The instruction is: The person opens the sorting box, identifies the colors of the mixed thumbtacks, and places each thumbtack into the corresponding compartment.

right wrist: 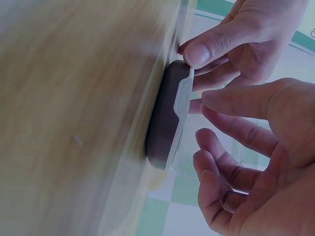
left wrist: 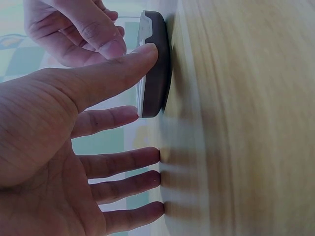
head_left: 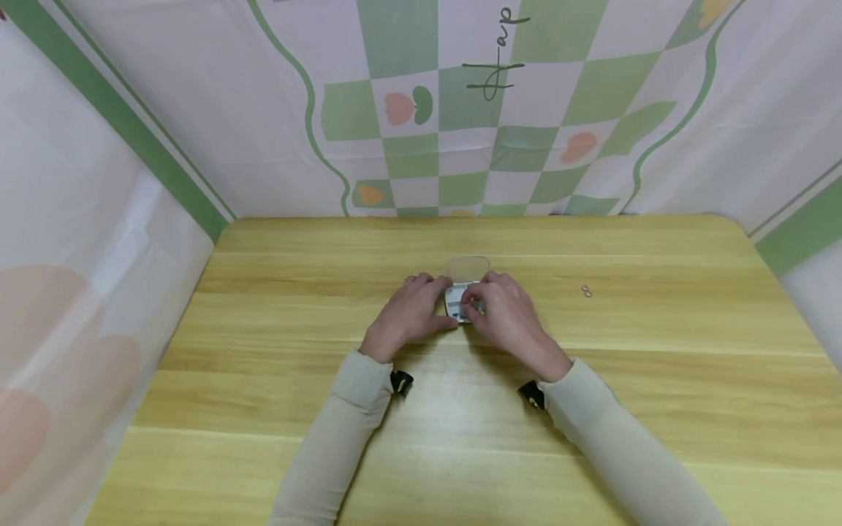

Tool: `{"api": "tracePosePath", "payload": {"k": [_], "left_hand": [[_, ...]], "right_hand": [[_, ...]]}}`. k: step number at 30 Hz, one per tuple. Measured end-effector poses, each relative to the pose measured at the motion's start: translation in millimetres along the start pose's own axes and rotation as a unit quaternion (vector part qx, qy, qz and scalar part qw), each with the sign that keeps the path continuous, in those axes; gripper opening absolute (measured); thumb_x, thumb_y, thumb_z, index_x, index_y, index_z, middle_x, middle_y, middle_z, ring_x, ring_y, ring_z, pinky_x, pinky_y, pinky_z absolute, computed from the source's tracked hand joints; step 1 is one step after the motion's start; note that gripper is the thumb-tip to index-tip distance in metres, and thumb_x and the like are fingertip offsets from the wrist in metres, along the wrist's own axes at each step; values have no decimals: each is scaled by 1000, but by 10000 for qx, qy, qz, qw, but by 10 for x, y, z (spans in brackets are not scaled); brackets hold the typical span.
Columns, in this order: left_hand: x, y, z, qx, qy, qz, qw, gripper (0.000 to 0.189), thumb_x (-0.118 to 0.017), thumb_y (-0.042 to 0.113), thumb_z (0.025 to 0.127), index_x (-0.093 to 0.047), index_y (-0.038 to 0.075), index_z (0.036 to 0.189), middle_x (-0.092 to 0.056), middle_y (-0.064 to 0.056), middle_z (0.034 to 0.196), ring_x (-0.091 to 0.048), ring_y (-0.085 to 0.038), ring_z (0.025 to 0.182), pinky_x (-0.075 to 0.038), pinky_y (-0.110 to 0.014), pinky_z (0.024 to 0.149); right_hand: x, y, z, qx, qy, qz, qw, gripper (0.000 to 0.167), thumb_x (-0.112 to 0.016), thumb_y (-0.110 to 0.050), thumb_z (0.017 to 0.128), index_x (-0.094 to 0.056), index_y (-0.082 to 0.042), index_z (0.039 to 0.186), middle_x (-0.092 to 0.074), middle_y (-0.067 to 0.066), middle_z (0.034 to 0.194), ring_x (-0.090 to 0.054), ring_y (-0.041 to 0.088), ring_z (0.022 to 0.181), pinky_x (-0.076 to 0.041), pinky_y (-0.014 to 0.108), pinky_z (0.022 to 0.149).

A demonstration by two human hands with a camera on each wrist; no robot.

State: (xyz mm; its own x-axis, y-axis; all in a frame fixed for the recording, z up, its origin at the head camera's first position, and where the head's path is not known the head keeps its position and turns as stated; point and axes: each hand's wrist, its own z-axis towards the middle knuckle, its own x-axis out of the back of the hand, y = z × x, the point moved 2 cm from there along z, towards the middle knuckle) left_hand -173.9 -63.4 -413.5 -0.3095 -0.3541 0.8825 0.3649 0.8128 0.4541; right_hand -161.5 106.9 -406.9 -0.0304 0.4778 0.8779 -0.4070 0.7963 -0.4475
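Note:
A small compartment case [head_left: 454, 295] with a dark base, a white divided inside and a raised clear lid [head_left: 468, 268] lies on the wooden table. My left hand [head_left: 411, 307] holds it at its left side, thumb on the near edge and index finger at the far edge; the other fingertips touch the tabletop. Over the case, my right hand [head_left: 506, 310] has its thumb and index finger brought together, the remaining fingers curled. I cannot tell whether something tiny is between those tips. The dark side wall [right wrist: 165, 113] of the case shows in the right wrist view.
Two small pinkish rings [head_left: 586, 291] lie on the table [head_left: 263, 307] to the right of my hands. A patterned curtain [head_left: 463, 157] hangs along the table's far edge, with more fabric at the sides. Black bands [head_left: 400, 382] sit at both sleeve cuffs.

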Motion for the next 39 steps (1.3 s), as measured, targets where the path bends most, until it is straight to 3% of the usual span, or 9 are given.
{"api": "tracePosePath", "payload": {"k": [20, 39], "left_hand": [[-21, 7, -6, 25, 40, -15, 10000, 67, -78, 39, 90, -53, 11, 145, -57, -12, 135, -53, -26, 113, -48, -40, 95], [-18, 16, 3, 171, -84, -121, 9997, 72, -79, 39, 89, -49, 11, 149, -53, -14, 144, -49, -31, 128, -41, -45, 108]], "right_hand": [[101, 38, -61, -126, -13, 1, 9999, 11, -79, -12, 86, -78, -4, 93, -66, 13, 93, -56, 28, 82, -47, 39, 67], [448, 444, -253, -527, -84, -216, 9983, 16, -75, -13, 90, -76, -2, 101, -66, 16, 96, -58, 35, 91, -48, 47, 72]]}}
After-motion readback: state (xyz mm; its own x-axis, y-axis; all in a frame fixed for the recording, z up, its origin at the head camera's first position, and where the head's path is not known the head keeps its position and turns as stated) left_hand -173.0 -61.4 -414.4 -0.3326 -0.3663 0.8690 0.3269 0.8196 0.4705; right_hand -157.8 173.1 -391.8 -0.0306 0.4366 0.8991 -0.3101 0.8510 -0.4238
